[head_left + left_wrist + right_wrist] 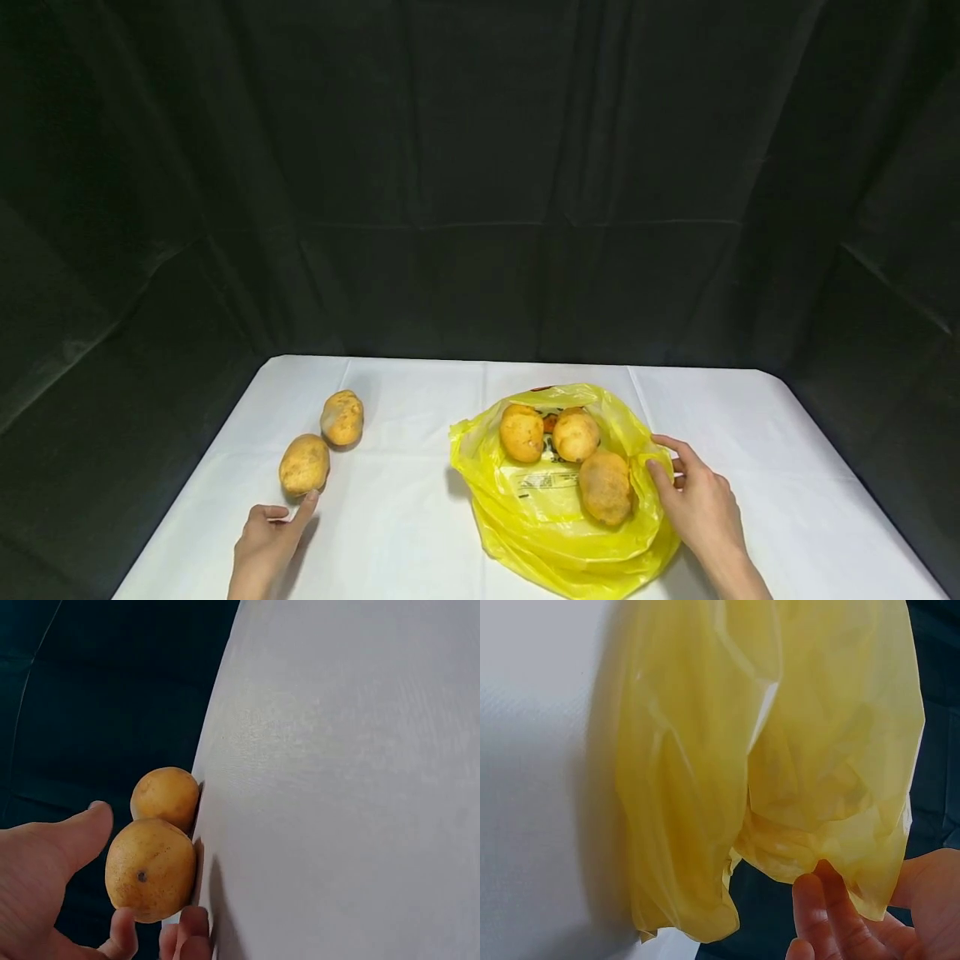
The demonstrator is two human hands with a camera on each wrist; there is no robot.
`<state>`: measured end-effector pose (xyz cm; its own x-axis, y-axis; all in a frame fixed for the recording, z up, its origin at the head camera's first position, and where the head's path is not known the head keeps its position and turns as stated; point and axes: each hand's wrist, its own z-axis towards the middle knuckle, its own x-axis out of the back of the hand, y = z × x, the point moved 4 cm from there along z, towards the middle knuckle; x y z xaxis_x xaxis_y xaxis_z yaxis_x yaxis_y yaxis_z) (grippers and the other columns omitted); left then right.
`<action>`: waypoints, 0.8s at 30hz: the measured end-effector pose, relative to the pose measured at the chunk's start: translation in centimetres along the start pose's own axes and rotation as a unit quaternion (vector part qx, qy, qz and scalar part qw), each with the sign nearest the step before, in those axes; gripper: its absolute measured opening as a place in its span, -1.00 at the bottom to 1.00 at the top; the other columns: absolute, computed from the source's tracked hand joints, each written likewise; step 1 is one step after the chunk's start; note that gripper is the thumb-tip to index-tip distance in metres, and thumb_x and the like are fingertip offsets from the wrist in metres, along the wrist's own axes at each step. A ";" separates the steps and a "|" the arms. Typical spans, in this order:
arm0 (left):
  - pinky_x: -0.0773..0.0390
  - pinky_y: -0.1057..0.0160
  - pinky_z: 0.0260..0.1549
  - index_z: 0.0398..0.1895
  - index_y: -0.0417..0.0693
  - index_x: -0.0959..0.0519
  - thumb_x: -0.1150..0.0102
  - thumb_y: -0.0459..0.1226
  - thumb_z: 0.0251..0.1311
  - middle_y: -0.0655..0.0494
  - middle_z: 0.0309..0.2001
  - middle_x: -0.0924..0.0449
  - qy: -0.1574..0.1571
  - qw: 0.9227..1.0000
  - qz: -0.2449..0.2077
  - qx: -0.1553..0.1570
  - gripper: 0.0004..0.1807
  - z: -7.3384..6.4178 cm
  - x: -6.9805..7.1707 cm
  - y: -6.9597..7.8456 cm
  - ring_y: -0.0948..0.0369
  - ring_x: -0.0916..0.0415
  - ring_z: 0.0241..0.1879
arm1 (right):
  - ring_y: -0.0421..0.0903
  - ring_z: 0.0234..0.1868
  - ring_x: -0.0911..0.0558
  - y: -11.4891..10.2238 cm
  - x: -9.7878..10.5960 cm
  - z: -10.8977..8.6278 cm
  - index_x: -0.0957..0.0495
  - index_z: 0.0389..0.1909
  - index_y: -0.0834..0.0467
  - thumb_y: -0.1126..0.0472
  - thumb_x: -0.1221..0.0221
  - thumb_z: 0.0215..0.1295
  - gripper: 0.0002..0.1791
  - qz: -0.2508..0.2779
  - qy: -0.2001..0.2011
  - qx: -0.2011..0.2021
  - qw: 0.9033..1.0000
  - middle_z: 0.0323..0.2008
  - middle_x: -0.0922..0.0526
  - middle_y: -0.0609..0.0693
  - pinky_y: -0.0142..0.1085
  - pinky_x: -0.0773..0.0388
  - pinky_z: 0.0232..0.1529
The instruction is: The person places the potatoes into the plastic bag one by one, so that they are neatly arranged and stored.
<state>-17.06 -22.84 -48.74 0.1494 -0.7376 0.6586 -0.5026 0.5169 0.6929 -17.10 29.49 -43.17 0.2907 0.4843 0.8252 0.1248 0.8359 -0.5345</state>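
Note:
A yellow plastic bag [525, 533] lies with its mouth spread on the table, three potatoes showing inside: one at the left [522, 433], another potato [576, 435] beside it, and a larger potato [606, 487] nearer the front. My right hand [705, 504] pinches the bag's right rim between thumb and fingers; the right wrist view shows the fingers [814, 915] at the bag's edge. Over at the left, my left hand [266, 542] is just in front of the nearer loose potato [304, 465], thumb and fingers spread. Behind it sits a second loose potato [342, 418].
The table is covered with a white cloth [397, 500], creased in places. Dark curtains [480, 183] rise behind its far edge and along both sides. Printed marks show on the bag's inside between the potatoes.

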 end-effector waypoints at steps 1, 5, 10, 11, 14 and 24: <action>-0.50 0.04 -0.38 -0.10 -0.47 -0.32 -0.03 0.34 0.19 -0.34 -0.30 -0.50 0.009 1.000 0.000 -0.002 -0.10 0.0 0.1 0.0 -0.09 -0.51 -0.32 | 0.12 -0.29 -0.65 0.0 0.0 0.0 -0.46 0.21 0.17 0.19 -0.20 0.35 -0.57 0.000 -0.001 -0.001 1.000 -0.20 -0.67 0.30 0.07 -0.51 -0.27; -0.46 0.00 -0.37 -0.08 -0.46 -0.32 -0.01 0.32 0.21 -0.34 -0.28 -0.45 0.054 0.998 -0.004 -0.007 -0.12 0.4 0.3 0.2 -0.13 -0.47 -0.29 | 0.13 -0.29 -0.65 0.1 0.0 0.1 -0.46 0.21 0.18 0.19 -0.20 0.35 -0.57 -0.001 -0.001 -0.005 1.000 -0.19 -0.66 0.32 0.08 -0.51 -0.27; -0.39 -0.17 -0.27 0.03 -0.50 -0.30 0.04 0.26 0.28 -0.40 -0.18 -0.38 0.097 0.995 -0.015 -0.025 -0.13 0.8 1.0 0.7 -0.25 -0.40 -0.17 | 0.14 -0.29 -0.64 0.3 0.1 0.1 -0.45 0.22 0.18 0.18 -0.20 0.35 -0.56 0.001 -0.003 -0.012 1.000 -0.18 -0.66 0.32 0.09 -0.49 -0.26; -0.38 -0.20 -0.24 0.07 -0.51 -0.29 0.07 0.26 0.30 -0.42 -0.15 -0.37 0.101 0.994 -0.019 -0.029 -0.12 0.9 1.2 0.7 -0.28 -0.39 -0.13 | 0.13 -0.29 -0.64 0.3 0.1 0.1 -0.45 0.22 0.18 0.18 -0.20 0.35 -0.56 0.000 -0.003 -0.013 1.000 -0.19 -0.66 0.31 0.08 -0.49 -0.26; -0.34 -0.28 -0.12 0.18 -0.49 -0.27 0.15 0.25 0.34 -0.49 -0.04 -0.37 0.107 0.993 -0.029 -0.047 -0.12 1.3 1.6 1.0 -0.35 -0.35 -0.01 | 0.11 -0.31 -0.62 0.3 0.1 0.1 -0.45 0.21 0.18 0.18 -0.21 0.35 -0.56 0.000 -0.004 -0.015 1.000 -0.20 -0.66 0.30 0.07 -0.48 -0.27; -0.26 -0.27 0.12 0.31 -0.47 -0.21 0.23 0.14 0.44 -0.54 0.11 -0.38 0.063 0.994 -0.034 -0.088 -0.20 2.7 1.8 2.1 -0.37 -0.32 0.13 | 0.07 -0.33 -0.62 0.3 0.3 0.0 -0.47 0.20 0.17 0.19 -0.21 0.34 -0.57 -0.001 0.006 -0.004 1.000 -0.24 -0.67 0.26 0.05 -0.49 -0.28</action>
<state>-20.16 -24.24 -46.88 0.2886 -0.7189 0.6323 -0.3336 0.5436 0.7702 -16.96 29.88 -43.11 0.3025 0.4794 0.8238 0.1333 0.8345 -0.5346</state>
